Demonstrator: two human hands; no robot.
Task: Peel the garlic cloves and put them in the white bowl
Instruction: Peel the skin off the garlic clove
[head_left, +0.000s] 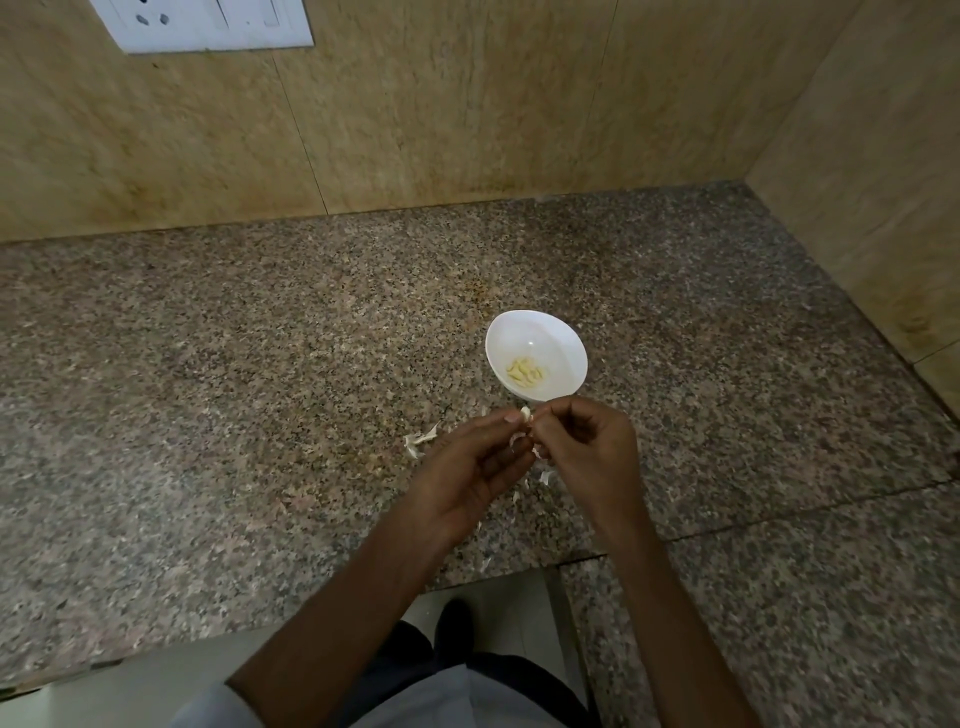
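Pinching garlic clove (525, 414) with left hand (467, 467), right hand (587, 447), nearside of white bowl (535, 332) (some inside); if squeezed, might shoot off.

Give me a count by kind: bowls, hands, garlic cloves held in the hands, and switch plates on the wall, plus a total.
white bowl: 1
hands: 2, the left hand and the right hand
garlic clove pinched between them: 1
switch plate: 1
total: 5

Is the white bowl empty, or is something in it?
Not empty: the white bowl holds several pale peeled cloves at its bottom.
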